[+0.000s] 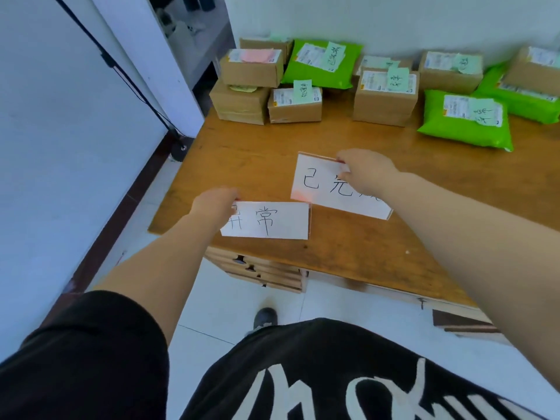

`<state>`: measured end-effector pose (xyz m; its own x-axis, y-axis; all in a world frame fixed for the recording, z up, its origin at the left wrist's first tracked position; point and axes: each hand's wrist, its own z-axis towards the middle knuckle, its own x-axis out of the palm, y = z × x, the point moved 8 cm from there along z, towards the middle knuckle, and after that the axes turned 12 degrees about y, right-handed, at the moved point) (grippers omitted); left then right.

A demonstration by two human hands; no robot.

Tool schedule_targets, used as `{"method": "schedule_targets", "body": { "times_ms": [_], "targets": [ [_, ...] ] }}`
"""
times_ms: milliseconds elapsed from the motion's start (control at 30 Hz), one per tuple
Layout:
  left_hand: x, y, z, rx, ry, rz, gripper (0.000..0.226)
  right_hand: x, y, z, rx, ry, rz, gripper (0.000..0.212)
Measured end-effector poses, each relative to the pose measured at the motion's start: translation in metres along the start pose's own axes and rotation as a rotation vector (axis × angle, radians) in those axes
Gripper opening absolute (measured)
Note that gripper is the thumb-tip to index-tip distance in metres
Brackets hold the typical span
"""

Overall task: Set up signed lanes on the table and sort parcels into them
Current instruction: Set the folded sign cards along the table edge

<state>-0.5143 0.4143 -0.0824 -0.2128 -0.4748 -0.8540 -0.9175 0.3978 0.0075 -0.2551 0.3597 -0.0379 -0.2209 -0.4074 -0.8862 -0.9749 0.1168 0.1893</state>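
Observation:
Two white signs with black handwritten characters in clear stands are over the wooden table (pixel 248 153). My left hand (pixel 216 204) pinches the top left edge of the nearer sign (pixel 272 221), close to the table's front edge. My right hand (pixel 368 174) pinches the top edge of the farther sign (pixel 321 184), covering its last character. Along the table's back stand brown cardboard parcels (pixel 251 69) (pixel 385 98) and green plastic mailer bags (pixel 466 119) (pixel 321 63), most carrying pale green notes.
A white wall runs behind the parcels. A black cable (pixel 133 83) slants down the white partition at left to a round base on the floor. Drawers (pixel 257 269) sit under the table's front left. White floor tiles and my shoe (pixel 265 318) lie below.

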Motion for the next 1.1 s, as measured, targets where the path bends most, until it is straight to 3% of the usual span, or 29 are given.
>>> {"method": "schedule_targets", "body": {
  "times_ms": [400, 667, 833, 1100],
  "targets": [
    [-0.015, 0.136, 0.027, -0.008, -0.078, -0.084, 0.031, 0.01, 0.086, 0.054, 0.088, 0.013, -0.022, 0.024],
    [-0.007, 0.076, 0.043, 0.32, -0.045, -0.063, 0.047, 0.02, 0.097, 0.058, 0.178, -0.023, -0.044, 0.025],
    [-0.003, 0.048, 0.044, 0.397, -0.073, 0.03, 0.05, 0.025, 0.078, 0.041, 0.222, -0.022, -0.075, 0.028],
    [-0.016, -0.022, 0.031, 0.477, -0.077, -0.045, 0.063, 0.04, 0.036, 0.006, 0.272, 0.026, -0.096, 0.029]
  ]
}}
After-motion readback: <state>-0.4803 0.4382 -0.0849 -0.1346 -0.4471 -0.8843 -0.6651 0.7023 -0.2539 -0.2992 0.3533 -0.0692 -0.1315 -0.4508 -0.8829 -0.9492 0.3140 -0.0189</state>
